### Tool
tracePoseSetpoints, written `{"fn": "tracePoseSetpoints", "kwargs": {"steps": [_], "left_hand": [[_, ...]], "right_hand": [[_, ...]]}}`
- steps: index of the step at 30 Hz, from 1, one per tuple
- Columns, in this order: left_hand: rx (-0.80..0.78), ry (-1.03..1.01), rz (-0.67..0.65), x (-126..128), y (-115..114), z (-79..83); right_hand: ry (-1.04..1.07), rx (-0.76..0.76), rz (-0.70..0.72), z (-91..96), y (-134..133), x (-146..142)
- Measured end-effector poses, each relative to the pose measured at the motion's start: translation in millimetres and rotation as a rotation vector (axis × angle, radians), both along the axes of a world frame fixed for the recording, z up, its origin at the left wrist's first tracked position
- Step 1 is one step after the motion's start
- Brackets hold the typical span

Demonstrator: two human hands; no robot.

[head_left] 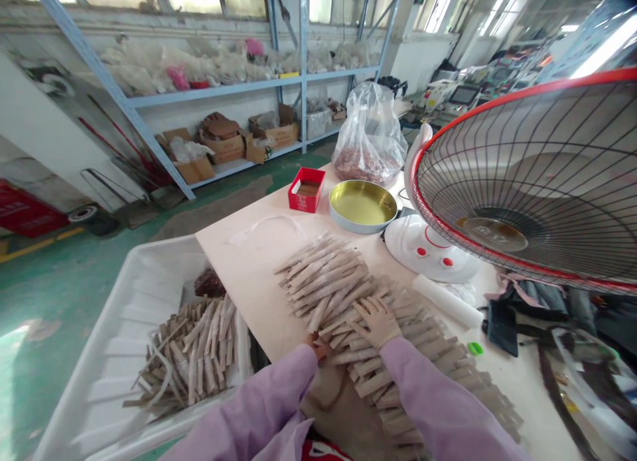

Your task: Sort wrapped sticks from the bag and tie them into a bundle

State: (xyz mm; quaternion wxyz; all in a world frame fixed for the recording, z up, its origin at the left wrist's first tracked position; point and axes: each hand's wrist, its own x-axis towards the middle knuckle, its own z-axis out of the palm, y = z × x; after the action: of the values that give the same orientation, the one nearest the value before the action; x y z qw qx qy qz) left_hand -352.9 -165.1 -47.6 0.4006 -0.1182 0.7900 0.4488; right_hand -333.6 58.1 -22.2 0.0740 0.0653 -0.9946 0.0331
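Observation:
A long heap of brownish-grey, stick-like bundles (328,282), some with pale wrapping, lies across the table (259,249). My right hand (377,320) rests palm down on top of the heap, its fingers spread over the bundles. Low at the heap's near left edge is my left hand (318,346), touching the ends of the bundles. Its fingers are mostly hidden by the sleeve and the heap, so I cannot see what they hold. Further bundles (199,348) of the same look lie in the white tub (114,341) to the left of the table.
A large fan (527,182) leans over the table's right side on its white base (423,249). Behind the heap stand a red box (306,190), a round gold-lined tin (362,205) and a clear plastic bag (371,136). A white roll (448,300) lies right of the heap.

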Motion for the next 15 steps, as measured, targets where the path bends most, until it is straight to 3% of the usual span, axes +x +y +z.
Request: {"fn": "tracePoseSetpoints", "kwargs": {"steps": [3,4,6,8,11,15], "left_hand": [[-0.093,0.098,-0.132,-33,-43,29.0],[-0.179,0.243,-0.262,-55,-55,40.0],[-0.268,0.402,-0.272,-111,-69,58.4],[-0.353,0.511,-0.274,-173,-68,65.9],[-0.43,0.591,-0.31,-250,-41,53.4],[-0.48,0.608,-0.371,-303,1,15.5]], "right_hand": [[-0.007,-0.012,-0.001,1.5,-1,-1],[-0.011,-0.017,-0.003,2.6,-2,-2],[-0.013,-0.028,-0.009,4.3,-3,-3],[-0.004,-0.038,-0.014,4.8,-4,-5],[0.038,-0.045,-0.016,3.3,-4,-7],[0.096,-0.012,0.023,2.0,-2,-9]]}}
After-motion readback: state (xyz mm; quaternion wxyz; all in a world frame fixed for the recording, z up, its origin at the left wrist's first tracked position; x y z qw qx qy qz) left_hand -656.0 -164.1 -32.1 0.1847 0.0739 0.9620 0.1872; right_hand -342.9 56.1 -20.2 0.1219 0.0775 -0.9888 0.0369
